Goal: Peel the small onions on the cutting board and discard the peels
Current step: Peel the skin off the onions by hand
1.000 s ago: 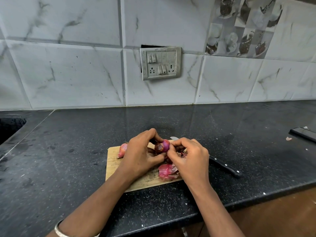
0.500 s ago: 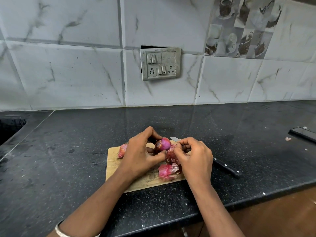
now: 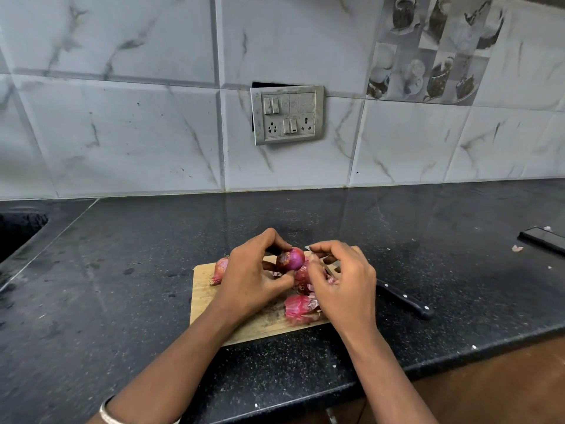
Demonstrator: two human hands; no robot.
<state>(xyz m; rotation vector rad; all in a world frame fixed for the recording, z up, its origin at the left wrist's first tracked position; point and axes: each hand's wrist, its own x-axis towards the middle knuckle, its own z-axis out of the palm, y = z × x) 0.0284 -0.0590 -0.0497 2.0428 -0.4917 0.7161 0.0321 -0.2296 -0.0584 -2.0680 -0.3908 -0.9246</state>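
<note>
Black counter (image 3: 122, 270), cutting board (image 3: 203, 295), left hand (image 3: 250, 276) gripping onion (image 3: 292, 258) above it, right hand (image 3: 345, 283) pinching peel (image 3: 315, 257) just beside

The wooden cutting board (image 3: 205, 304) lies slightly skewed on the dark countertop (image 3: 122, 301), close to its front edge. The held onion (image 3: 292, 258) is up off the board in the left hand (image 3: 253, 280)'s fingertips. It is glossy purple and mostly bare, with a dry patch clinging on its left side. The second onion (image 3: 220, 269) lies at the board's far left corner, papery pink skin on, tip toward the left edge. The peel heap (image 3: 298, 307), pink-red and crumpled, is near the front right corner. A peel scrap (image 3: 331, 280) shows among the right hand (image 3: 345, 289)'s curled fingers. There are more reddish bits mid-board, peel or onion, hard to tell.
</note>
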